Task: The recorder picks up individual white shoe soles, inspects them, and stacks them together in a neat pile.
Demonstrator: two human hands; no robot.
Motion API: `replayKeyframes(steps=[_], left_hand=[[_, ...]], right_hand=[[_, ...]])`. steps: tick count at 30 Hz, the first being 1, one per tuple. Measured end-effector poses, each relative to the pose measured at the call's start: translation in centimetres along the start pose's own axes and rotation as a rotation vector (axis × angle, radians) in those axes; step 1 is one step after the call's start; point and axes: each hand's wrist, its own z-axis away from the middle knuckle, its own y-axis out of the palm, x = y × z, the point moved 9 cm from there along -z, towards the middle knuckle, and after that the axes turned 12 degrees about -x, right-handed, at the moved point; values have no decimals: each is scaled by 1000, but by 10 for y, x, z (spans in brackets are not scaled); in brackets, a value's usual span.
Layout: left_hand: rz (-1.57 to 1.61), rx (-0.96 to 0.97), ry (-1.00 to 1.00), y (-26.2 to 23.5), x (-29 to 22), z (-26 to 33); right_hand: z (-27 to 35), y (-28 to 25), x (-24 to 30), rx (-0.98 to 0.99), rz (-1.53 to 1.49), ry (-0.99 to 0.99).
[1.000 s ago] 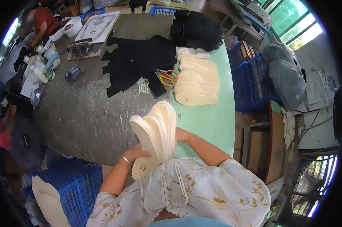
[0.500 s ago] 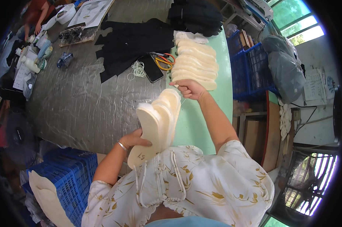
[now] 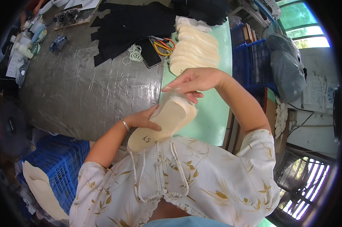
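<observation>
A small stack of cream insoles (image 3: 161,119), with fluffy white edges and dark marks at the near end, is held slantwise against my shirt front. My left hand (image 3: 143,119) grips its left side, thumb on the top face and fingers hidden behind. Over the far end of the stack is my right hand (image 3: 191,84), thumb and forefinger closed together and the other fingers curled loosely. A fine pale thread (image 3: 168,87) shows at those fingertips; whether a needle is there is too small to tell. Beyond lies a row of overlapping cream insoles (image 3: 195,49) on the green table top.
Orange-handled scissors (image 3: 163,46), a black phone (image 3: 150,53) and a coil of pale cord (image 3: 134,54) lie beside black cloth (image 3: 129,26). Blue crates (image 3: 252,62) stand to the right, another blue crate (image 3: 67,159) at the lower left. Bottles (image 3: 24,50) crowd the table's left edge.
My right hand has come back toward me from the row of insoles, to the far end of the held stack. The stack has tilted to the right, its layers closer together.
</observation>
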Motion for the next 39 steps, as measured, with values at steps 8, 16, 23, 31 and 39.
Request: replayKeyframes(steps=[8, 16, 23, 31, 39], left_hand=[[-95, 55, -150, 7, 4, -12], [97, 38, -132, 8, -4, -1], [107, 14, -179, 17, -12, 1], [252, -198, -234, 5, -11, 23], [401, -169, -297, 17, 2, 6]], right_hand=[[47, 53, 17, 171, 548, -94], [81, 71, -127, -232, 163, 50], [-9, 145, -267, -506, -280, -50], [107, 110, -70, -822, 86, -726], [38, 96, -195, -956, -10, -29]])
